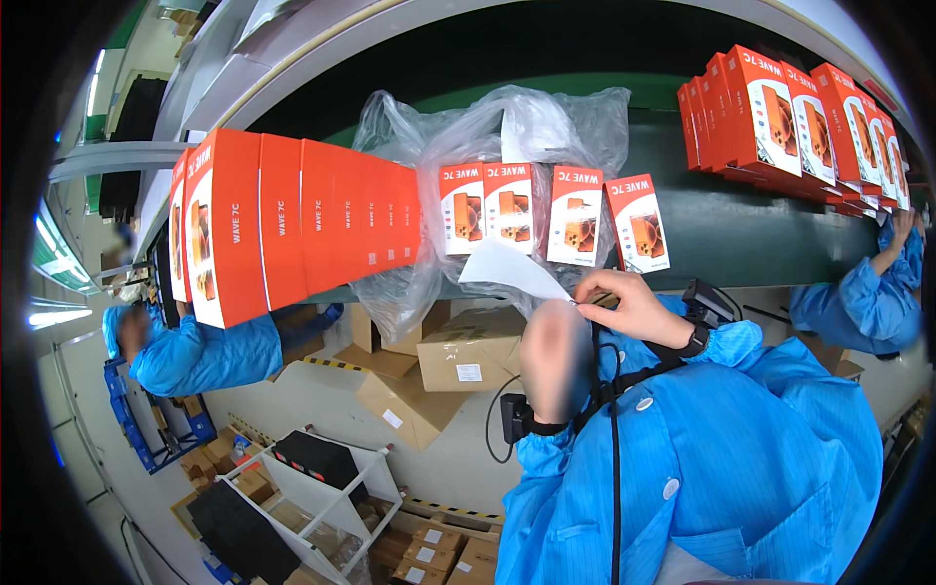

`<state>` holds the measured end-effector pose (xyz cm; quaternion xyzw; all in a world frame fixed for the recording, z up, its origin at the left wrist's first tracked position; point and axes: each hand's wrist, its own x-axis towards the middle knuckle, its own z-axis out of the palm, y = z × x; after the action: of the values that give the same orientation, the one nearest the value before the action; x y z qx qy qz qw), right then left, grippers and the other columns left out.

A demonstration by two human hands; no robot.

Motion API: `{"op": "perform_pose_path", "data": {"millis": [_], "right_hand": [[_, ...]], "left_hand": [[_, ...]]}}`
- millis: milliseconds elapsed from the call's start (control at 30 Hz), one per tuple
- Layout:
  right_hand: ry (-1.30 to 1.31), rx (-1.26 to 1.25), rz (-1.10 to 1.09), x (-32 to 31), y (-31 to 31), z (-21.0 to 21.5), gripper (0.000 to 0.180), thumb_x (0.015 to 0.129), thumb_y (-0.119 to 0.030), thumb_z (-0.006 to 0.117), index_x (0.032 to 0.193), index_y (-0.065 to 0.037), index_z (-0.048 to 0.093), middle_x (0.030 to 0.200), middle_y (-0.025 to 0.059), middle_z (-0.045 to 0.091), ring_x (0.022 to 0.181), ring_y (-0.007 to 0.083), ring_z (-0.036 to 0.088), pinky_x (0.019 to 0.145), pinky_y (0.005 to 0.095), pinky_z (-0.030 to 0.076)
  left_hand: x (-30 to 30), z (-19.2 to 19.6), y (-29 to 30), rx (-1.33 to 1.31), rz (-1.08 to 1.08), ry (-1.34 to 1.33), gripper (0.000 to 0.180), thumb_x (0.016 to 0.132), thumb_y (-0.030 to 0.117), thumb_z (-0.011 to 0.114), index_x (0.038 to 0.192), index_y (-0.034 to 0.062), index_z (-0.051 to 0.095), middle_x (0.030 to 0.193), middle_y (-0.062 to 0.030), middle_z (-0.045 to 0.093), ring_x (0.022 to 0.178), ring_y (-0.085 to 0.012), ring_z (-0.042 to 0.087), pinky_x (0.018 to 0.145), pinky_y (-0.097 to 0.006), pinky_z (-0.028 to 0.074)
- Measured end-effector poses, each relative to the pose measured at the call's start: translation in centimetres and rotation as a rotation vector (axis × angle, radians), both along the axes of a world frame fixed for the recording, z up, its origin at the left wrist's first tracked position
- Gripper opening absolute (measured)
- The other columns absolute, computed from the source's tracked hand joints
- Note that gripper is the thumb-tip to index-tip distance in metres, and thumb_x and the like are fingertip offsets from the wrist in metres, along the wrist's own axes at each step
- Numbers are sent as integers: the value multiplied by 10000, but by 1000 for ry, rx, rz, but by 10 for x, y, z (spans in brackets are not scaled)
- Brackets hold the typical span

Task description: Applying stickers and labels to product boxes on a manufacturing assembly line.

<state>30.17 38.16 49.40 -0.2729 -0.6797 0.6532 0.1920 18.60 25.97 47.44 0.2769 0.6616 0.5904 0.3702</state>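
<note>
pinching one corner of a curled white sheet between right thumb and forefinger, tips together, with the right hand at the near edge of the green tabletop, right of the middle. holding the left hand close by that same corner, just off the near edge; cannot tell the state of its fingers through the blur. wearing blue sleeves, with a black band around the right wrist and a black module at the left.

leftward from the pinched corner, above the near edge, the free end of the sheet, partly covering a bit of clear plastic. beyond it, toward the middle of the tabletop, four orange-and-white boxes in a row on or beside that crumpled plastic: two close together on the left, one apart, one slanted at the right end. along the left end of the tabletop, a long row of orange boxes; near the far right corner, a second cluster of boxes.

past the near edge, brown cartons on the floor; off to either side, a co-worker in blue and another co-worker.
</note>
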Motion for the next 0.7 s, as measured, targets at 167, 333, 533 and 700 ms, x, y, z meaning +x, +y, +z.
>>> {"op": "perform_pose_path", "data": {"millis": [167,333,533,700], "right_hand": [[45,-218,-77,-18,0,-14,65,829,17,643,853,17,582,910,68,615,856,122,625,775,255,508],[48,-307,-76,-21,8,-36,72,813,38,652,836,29,584,953,63,559,883,135,608,795,258,505],[-143,-178,-101,-31,23,-100,84,800,-32,675,828,22,618,859,45,582,810,100,601,726,228,494],[-275,-65,-164,-47,37,-149,130,800,-99,661,800,30,641,672,46,635,630,92,597,568,244,468]], "left_hand": [[-21,2,11,-34,-44,30,120,867,35,608,970,-26,594,908,-85,598,819,-148,571,713,-240,456],[-37,-27,27,-195,-187,493,200,858,90,592,1018,-20,543,899,-188,584,851,-354,588,713,-371,480],[-62,-165,-12,-324,-57,377,285,888,60,481,1148,-41,544,1128,-270,565,1022,-400,564,855,-414,442],[-66,-193,-30,-214,-264,455,292,874,24,465,1141,-61,545,1247,-258,475,1130,-381,489,933,-397,405]]}}
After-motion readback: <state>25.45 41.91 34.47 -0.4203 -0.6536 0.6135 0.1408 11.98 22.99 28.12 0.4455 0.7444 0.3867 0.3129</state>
